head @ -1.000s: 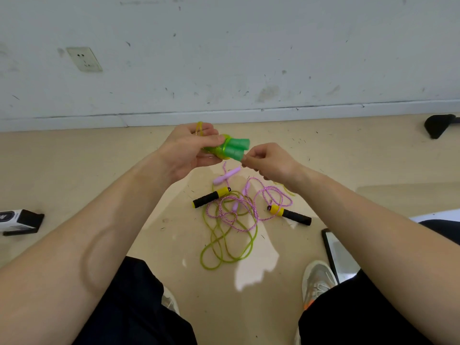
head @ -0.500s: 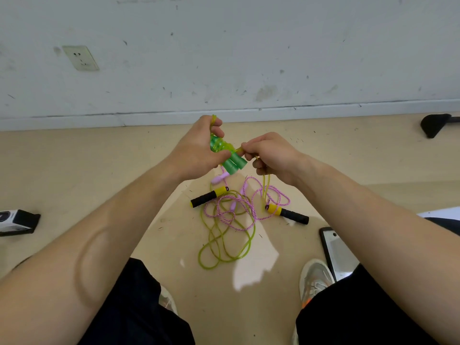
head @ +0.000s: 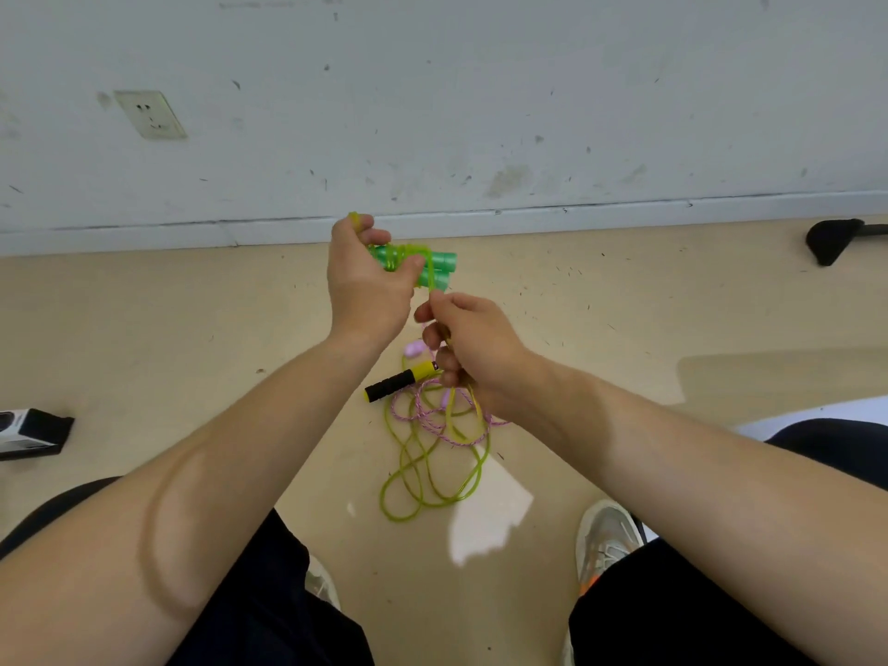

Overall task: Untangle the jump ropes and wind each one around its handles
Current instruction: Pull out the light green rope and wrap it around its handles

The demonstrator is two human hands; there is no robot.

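My left hand [head: 365, 281] grips the two green handles [head: 435, 269] held side by side, with a few turns of yellow-green rope around them. Just below, my right hand [head: 468, 343] pinches the yellow-green rope [head: 432, 478], which runs down to loose loops on the floor. A pink-and-white rope [head: 435, 427] lies tangled among those loops, and a pink handle [head: 414, 349] peeks out beside my right fingers. One black-and-yellow handle [head: 401, 381] lies on the floor under my right hand; its partner is hidden by my right arm.
The floor meets a white wall [head: 480, 113] just beyond my hands. A black-and-white box [head: 29, 432] lies at the far left. A black object [head: 833, 240] sits at the far right. My shoes [head: 605, 540] and knees frame the rope pile.
My right hand has dropped from beside the green handles to below them, drawing the yellow-green rope down. My left hand has turned the handles level again. The floor loops have shifted a little.
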